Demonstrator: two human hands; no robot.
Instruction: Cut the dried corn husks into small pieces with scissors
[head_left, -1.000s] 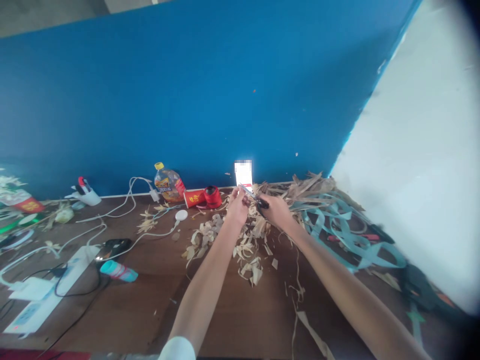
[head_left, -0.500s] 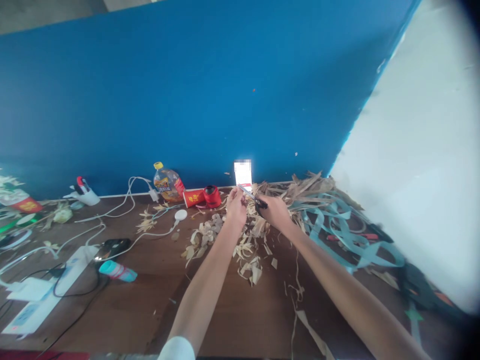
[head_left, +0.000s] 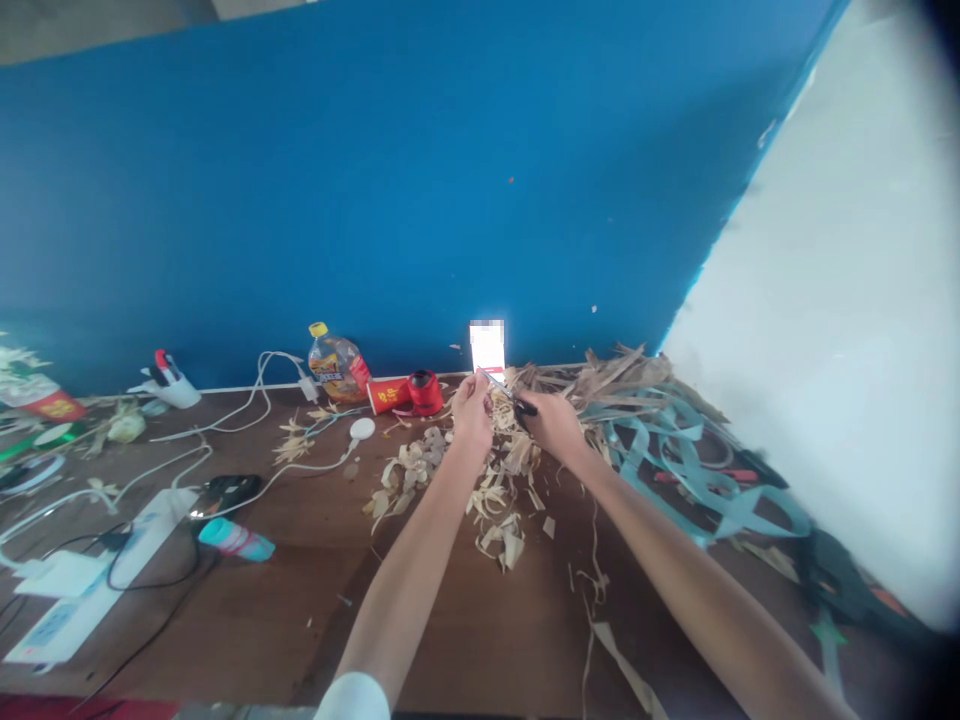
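My right hand [head_left: 553, 422] is closed around the dark handles of a pair of scissors [head_left: 520, 404]. The blades point up and left, toward the fingertips of my left hand [head_left: 472, 408]. That hand is pinched shut; whatever sits between its fingers is too small to make out. Beneath both hands lies a heap of pale dry husk scraps [head_left: 501, 495], some curled and some flat. Just beyond the fingertips a lit phone [head_left: 487, 348] leans against the blue wall.
Left of my hands stand a red cup [head_left: 388, 396], a red tape roll [head_left: 425, 393] and a tilted plastic bottle [head_left: 337, 366]. A power strip [head_left: 105, 580] with cables and a turquoise roll [head_left: 236, 540] lie farther left. Blue-green ribbon [head_left: 697, 470] and dry leaves [head_left: 615, 375] spread at right.
Both hands stay almost in place, with the scissors still at the left fingertips. The whole view has shifted very slightly.
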